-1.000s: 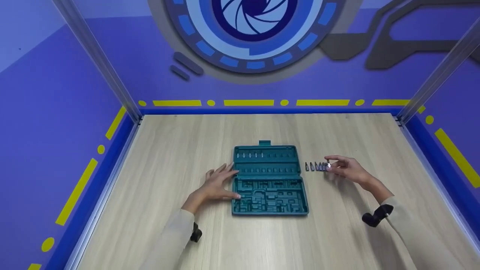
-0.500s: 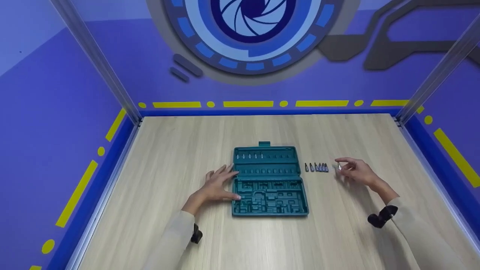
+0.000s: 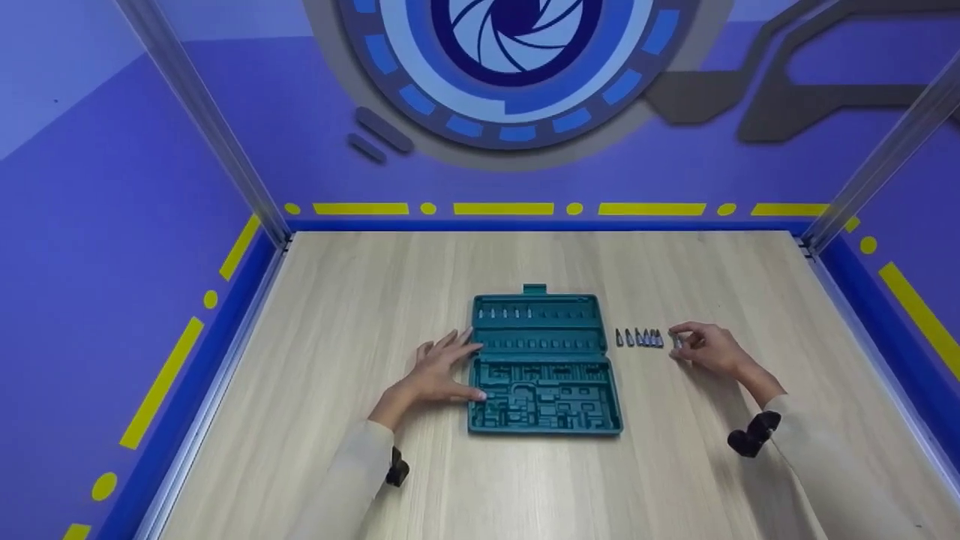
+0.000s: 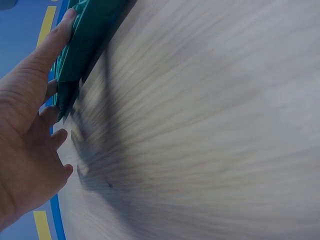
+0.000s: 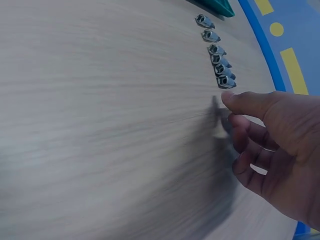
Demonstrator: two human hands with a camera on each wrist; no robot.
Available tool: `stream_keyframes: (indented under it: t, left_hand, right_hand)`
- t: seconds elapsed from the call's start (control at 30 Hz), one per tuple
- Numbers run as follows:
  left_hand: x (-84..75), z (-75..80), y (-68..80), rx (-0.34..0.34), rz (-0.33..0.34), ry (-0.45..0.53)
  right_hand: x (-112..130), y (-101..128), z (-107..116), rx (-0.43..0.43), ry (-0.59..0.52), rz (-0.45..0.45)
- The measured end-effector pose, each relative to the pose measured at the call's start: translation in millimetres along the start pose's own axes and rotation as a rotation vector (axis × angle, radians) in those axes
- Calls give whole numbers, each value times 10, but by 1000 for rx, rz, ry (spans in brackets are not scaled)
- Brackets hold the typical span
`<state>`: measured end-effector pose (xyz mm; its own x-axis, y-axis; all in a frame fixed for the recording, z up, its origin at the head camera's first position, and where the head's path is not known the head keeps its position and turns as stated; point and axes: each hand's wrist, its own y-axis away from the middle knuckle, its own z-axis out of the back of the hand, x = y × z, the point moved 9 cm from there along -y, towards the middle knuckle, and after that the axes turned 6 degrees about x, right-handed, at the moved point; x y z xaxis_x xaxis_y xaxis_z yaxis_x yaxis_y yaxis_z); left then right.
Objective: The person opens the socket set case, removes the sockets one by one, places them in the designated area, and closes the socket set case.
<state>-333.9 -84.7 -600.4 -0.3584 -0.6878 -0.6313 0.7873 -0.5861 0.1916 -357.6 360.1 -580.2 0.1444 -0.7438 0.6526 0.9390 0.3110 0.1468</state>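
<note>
The right hand (image 3: 711, 351) pinches a small metal bit (image 3: 677, 340) just beside a row of six similar bits (image 3: 640, 338) on the wooden table (image 3: 540, 487). The left hand (image 3: 437, 376), fingers spread, touches the left edge of an open green case (image 3: 545, 432) that lies between the two hands.

One desk (image 3: 525, 487), one case (image 3: 540, 397), with five bits (image 3: 505, 313) inside at eleven o'clock; six bits (image 5: 221, 61) beside it between two and three o'clock; one left grip (image 3: 435, 375), one right grip (image 3: 714, 350) holding one bit (image 3: 678, 341).
</note>
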Motion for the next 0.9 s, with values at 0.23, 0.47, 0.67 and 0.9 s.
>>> stream_keyframes:
  t: [0.23, 0.47, 0.67, 0.9]
  left_hand:
    - [-22, -25, 8, -6, -1, 14]
    - [-9, -3, 5, -4, 13, 7]
    - [-11, 2, 5, -8, 8, 7]
    - [-11, 10, 1, -1, 8, 2]
  right_hand:
    - [-51, -19, -28, -1, 19, -19]
    - [-50, -52, -11, -10, 20, 1]
    - [-14, -84, -15, 1, 10, 11]
    - [67, -128, -60, 48, -15, 41]
